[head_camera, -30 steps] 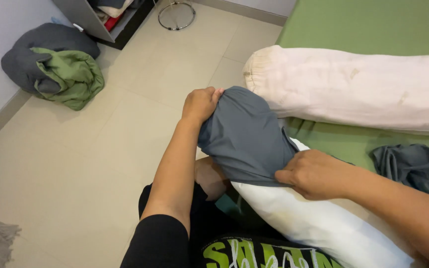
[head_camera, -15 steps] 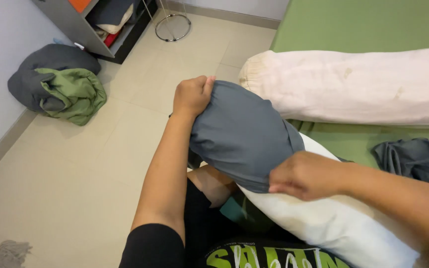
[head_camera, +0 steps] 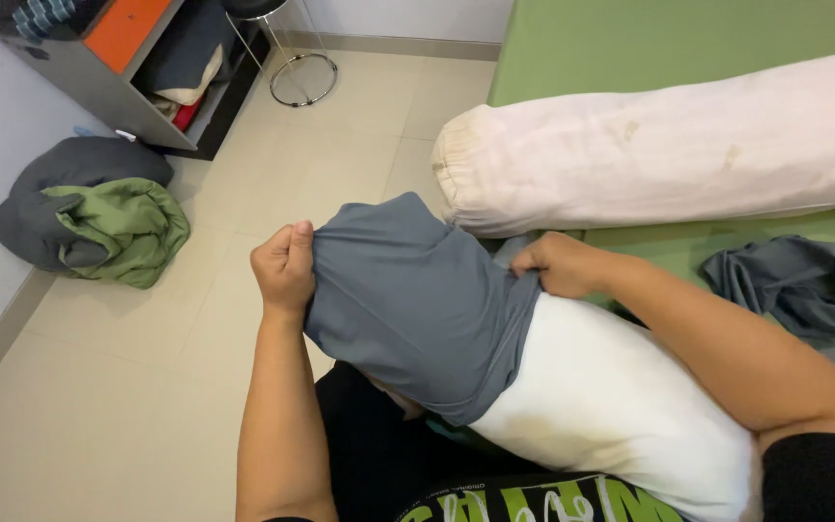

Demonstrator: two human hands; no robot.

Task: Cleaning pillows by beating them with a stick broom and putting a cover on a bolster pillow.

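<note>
My left hand [head_camera: 285,267] is a closed fist, forearm stretched straight ahead. My right hand [head_camera: 555,266] is clenched too, its arm bent in from the right.

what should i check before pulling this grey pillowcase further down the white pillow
1. Left hand grips the grey pillowcase at its closed end: ok.
2. Right hand pinches the cover's edge on the far side: ok.
3. Cover sits over the end of the white pillow: ok, though most of it is bare.
4. Open edge level all round: not ok, it runs slanted.
5. Underside of the cover free of bunching: cannot tell, hidden.
6. Pink bolster touching the work: cannot tell.
</note>
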